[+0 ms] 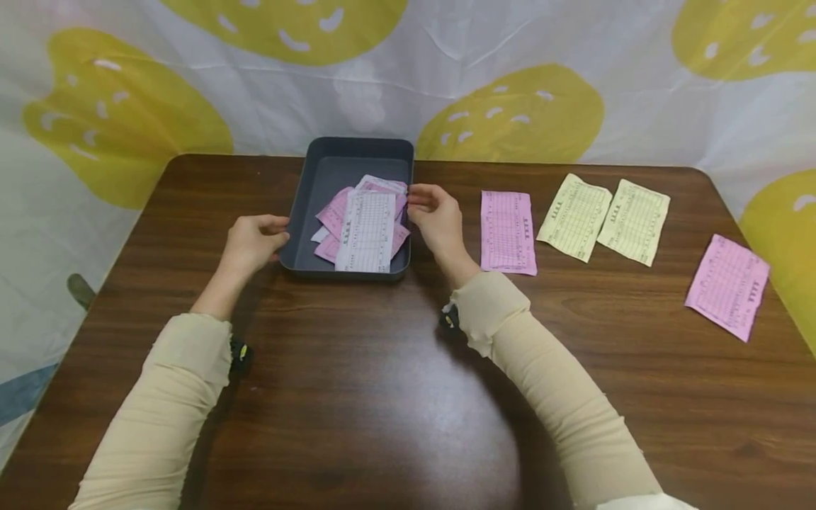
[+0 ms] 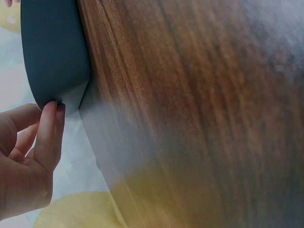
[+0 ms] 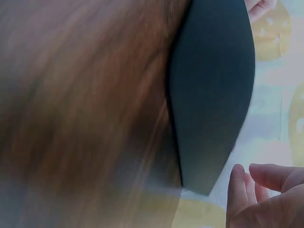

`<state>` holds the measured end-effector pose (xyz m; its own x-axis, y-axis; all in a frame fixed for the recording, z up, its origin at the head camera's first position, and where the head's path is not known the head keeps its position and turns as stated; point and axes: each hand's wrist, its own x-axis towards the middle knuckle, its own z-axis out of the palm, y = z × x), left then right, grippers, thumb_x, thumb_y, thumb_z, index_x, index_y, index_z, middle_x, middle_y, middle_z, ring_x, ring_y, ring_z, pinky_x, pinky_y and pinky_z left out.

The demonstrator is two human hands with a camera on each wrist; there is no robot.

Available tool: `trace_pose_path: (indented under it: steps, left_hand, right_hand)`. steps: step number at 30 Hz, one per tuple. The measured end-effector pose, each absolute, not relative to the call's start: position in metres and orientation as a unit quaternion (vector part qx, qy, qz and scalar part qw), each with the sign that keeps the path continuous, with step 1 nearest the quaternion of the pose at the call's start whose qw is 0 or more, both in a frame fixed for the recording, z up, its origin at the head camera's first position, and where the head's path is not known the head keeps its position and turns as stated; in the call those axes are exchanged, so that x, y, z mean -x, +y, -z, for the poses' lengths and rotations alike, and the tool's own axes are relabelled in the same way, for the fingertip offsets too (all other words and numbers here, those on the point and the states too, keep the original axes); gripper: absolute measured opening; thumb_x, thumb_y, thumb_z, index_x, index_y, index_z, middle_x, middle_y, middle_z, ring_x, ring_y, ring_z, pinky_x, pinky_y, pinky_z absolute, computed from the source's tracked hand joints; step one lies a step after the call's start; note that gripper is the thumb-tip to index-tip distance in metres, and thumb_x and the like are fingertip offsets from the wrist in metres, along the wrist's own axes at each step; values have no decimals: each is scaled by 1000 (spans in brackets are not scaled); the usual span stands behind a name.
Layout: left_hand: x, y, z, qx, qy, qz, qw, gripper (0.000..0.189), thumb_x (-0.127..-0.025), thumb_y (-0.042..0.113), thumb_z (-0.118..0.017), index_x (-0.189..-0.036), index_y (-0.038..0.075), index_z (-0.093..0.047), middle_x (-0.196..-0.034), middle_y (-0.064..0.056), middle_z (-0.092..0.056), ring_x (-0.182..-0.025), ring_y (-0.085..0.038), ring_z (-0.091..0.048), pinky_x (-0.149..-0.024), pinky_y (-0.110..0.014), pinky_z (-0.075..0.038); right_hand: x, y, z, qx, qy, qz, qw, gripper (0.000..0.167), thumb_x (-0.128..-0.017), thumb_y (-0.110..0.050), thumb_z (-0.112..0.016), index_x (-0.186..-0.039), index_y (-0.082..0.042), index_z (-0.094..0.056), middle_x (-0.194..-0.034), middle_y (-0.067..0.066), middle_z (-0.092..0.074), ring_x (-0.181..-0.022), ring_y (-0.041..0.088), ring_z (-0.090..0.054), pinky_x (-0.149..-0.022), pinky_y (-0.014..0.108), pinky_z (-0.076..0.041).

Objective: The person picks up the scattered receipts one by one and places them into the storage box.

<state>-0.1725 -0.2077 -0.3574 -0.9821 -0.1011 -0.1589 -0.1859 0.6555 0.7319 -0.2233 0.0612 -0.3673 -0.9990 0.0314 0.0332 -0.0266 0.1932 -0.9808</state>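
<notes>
A dark grey rectangular tray (image 1: pixel 302 191) sits near the back of the table. Inside it, pink and white printed paper slips (image 1: pixel 370 227) lie in a loose, overlapping pile, a white one on top. At the tray's left rim, my left hand (image 1: pixel 251 241) pinches the edge between thumb and fingers; the left wrist view has the fingertips on the corner of its wall. My right hand (image 1: pixel 436 216) is beside the right rim, fingers slightly bent. In the right wrist view, a small gap separates those fingertips (image 3: pixel 238 169) from the tray.
Right of the tray lie a pink slip (image 1: pixel 508 232), two yellow slips (image 1: pixel 576 217) touching at their edges, and another pink slip (image 1: pixel 729 287) near the table's right edge. A white curtain with yellow shapes (image 1: pixel 510 113) hangs behind the brown wooden table (image 1: pixel 357 397).
</notes>
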Motion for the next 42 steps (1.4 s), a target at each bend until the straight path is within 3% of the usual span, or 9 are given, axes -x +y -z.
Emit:
trace_pose_path:
  steps: [5, 9, 16, 25, 31, 38, 42]
  left_hand:
    - [172, -207, 358, 80, 907, -410, 54, 36, -93, 7, -56, -128, -4, -57, -124, -26, -61, -82, -21, -68, -60, -18, -58]
    - [172, -207, 359, 80, 905, -414, 56, 36, -94, 7, -56, -128, -5, -57, -125, -26, -61, -90, -28, -67, -61, -18, -58]
    - [173, -207, 359, 84, 898, -427, 62, 38, -94, 6, -55, -130, -5, -55, -127, -26, -59, -103, -35, -63, -62, -16, -58]
    - [173, -207, 360, 85, 896, -431, 64, 38, -94, 6, -54, -130, -5, -54, -128, -26, -58, -107, -36, -62, -66, -19, -59]
    - [173, -207, 360, 83, 897, -429, 68, 38, -95, 6, -54, -131, -4, -54, -129, -26, -58, -108, -37, -62, -74, -29, -61]
    - [174, -207, 360, 84, 895, -433, 66, 38, -94, 6, -55, -131, -4, -55, -128, -26, -59, -107, -37, -62, -72, -27, -61]
    - [174, -208, 360, 86, 895, -433, 67, 38, -94, 6, -54, -131, -4, -55, -128, -26, -59, -107, -36, -62, -71, -25, -60]
  right_hand:
    - [227, 81, 360, 21, -777, -630, 9, 37, -85, 9, -59, -122, 6, -59, -114, 28, -65, -83, 13, -64, -71, 13, -53]
    - [229, 103, 354, 41, -778, -626, -33, 41, -86, 9, -57, -127, 7, -54, -117, 28, -60, -72, 3, -55, -66, 10, -52]
    - [233, 145, 347, 48, -811, -578, -82, 42, -89, 6, -56, -130, 11, -49, -96, 7, -54, -67, -2, -54, -62, 7, -52]
    - [235, 192, 343, 68, -845, -525, -72, 40, -91, 2, -55, -129, 12, -49, -85, 0, -55, -67, -3, -55, -65, 11, -55]
    - [233, 214, 347, 88, -865, -488, -77, 41, -91, -1, -54, -129, 12, -49, -92, 3, -52, -64, -5, -53, -63, 10, -54]
    - [230, 229, 354, 101, -853, -505, -84, 41, -89, 2, -55, -128, 15, -48, -72, -10, -55, -57, -4, -55, -61, 10, -54]
    - [232, 233, 359, 108, -851, -505, -94, 41, -89, 2, -56, -127, 15, -48, -70, -10, -57, -57, -4, -56, -62, 11, -55]
